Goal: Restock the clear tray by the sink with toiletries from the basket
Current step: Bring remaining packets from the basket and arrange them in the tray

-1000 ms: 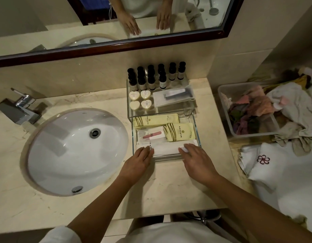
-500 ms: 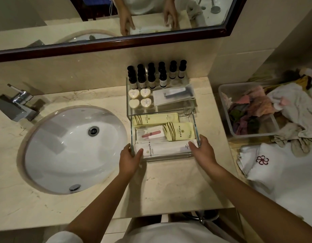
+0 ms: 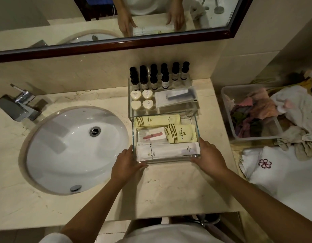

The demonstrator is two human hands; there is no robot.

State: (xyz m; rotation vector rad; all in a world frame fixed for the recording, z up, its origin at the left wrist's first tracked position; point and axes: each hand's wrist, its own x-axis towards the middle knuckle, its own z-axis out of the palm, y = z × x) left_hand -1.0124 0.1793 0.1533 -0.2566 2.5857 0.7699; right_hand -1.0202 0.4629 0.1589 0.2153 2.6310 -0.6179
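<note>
Clear tray gripped at near corners between left hand and right hand.

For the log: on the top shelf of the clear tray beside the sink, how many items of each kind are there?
Top shelf of the clear glass tray:
small dark-capped bottles: 10
white heart-shaped soaps: 4
flat white pouch: 1
Total: 15

Sachet lettering perhaps too small
</note>
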